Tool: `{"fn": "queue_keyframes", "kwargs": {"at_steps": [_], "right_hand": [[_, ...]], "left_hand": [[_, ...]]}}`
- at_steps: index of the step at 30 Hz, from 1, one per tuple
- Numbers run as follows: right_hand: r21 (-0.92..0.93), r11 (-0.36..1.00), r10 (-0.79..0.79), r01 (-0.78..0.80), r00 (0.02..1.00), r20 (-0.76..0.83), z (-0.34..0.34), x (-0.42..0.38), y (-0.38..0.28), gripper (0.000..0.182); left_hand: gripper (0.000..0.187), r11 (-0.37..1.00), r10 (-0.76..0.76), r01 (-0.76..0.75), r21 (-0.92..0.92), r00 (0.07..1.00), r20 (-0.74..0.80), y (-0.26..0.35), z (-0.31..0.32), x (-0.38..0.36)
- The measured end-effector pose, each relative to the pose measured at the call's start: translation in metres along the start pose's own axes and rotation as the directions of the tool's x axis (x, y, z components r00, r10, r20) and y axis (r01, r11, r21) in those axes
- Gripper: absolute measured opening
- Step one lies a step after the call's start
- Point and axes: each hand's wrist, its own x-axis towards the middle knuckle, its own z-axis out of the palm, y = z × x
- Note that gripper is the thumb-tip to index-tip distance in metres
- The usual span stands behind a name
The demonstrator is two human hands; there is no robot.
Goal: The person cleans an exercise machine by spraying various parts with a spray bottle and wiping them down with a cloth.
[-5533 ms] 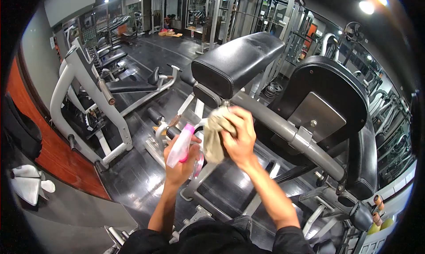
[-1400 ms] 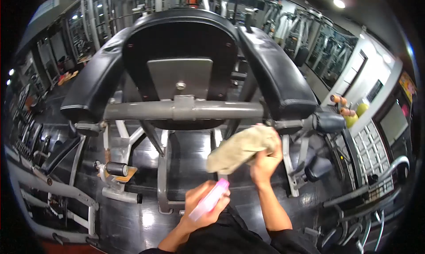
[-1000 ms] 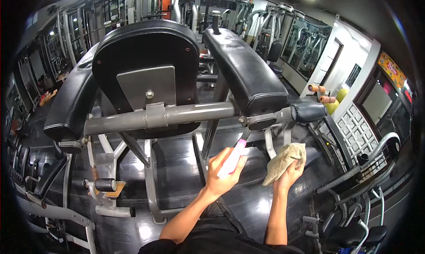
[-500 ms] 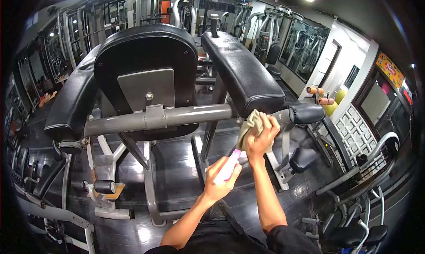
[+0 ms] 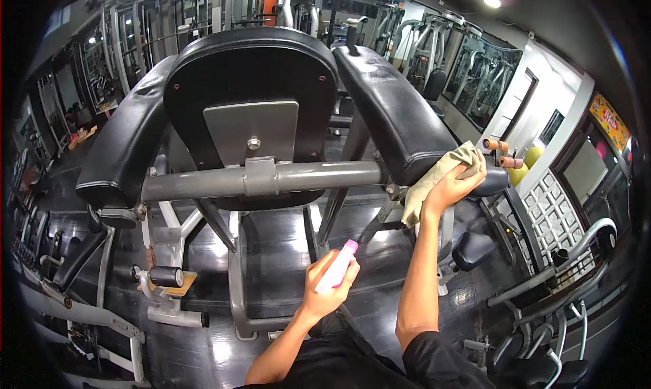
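Note:
My right hand (image 5: 456, 184) is closed on a beige cloth (image 5: 434, 184), which lies against the near end of the right black padded armrest (image 5: 400, 111). Part of the cloth hangs down below my fingers. Lower and to the left, my left hand (image 5: 327, 284) grips a small white and pink bottle (image 5: 338, 267), its pink top pointing up and away from me. The bottle is apart from the machine. Between the two armrests stands a black backrest (image 5: 251, 64) with a metal plate on its rear, fixed to a grey crossbar (image 5: 319, 177).
A left padded armrest (image 5: 125, 138) mirrors the right one. Below are grey frame legs (image 5: 236, 274) on a dark, shiny floor (image 5: 271, 253). A small black pad (image 5: 473, 251) sits at the right, with more gym machines (image 5: 569, 267) beyond. Mirrors line the back.
My right hand has moved right and up with the cloth, which is now spread over the armrest's end. My left hand has shifted slightly down with the bottle. The view has shifted a little.

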Motion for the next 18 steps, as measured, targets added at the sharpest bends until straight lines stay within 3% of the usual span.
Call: {"fn": "queue_keyframes", "kwargs": {"at_steps": [2,5,9,11,14,16,18], "right_hand": [[-0.005,0.999,-0.036,0.036,0.999,-0.012,0.001,-0.008,0.004,0.038],[-0.053,0.956,-0.283,0.287,0.956,0.074,-0.014,-0.038,0.012,0.044],[-0.042,0.956,-0.277,0.290,0.942,0.191,-0.045,-0.081,0.027,0.048],[-0.034,0.977,-0.195,0.211,0.946,0.258,-0.054,-0.084,0.020,0.046],[-0.051,0.990,-0.117,0.132,0.964,0.238,-0.053,-0.060,0.025,0.042],[-0.151,0.988,-0.005,0.044,0.968,0.250,-0.053,-0.027,0.031,0.034],[0.051,0.977,0.181,-0.207,0.934,0.307,-0.051,-0.016,0.041,0.033]], "left_hand": [[0.007,0.999,0.023,-0.023,0.025,1.000,-0.013,0.001,-0.003,0.001],[0.006,0.999,0.044,-0.044,0.031,0.999,-0.027,-0.001,-0.005,0.004],[0.006,0.999,0.044,-0.044,0.010,0.999,-0.027,-0.007,-0.007,0.006],[0.006,1.000,0.029,-0.029,0.004,0.999,-0.032,-0.007,-0.008,0.005],[0.006,0.999,0.045,-0.045,0.016,0.998,-0.037,-0.006,-0.011,0.005],[0.006,0.997,0.065,-0.064,0.033,0.997,-0.036,-0.007,-0.014,0.000],[0.008,0.997,0.060,-0.061,0.051,0.998,0.024,-0.009,-0.019,-0.003]]}}
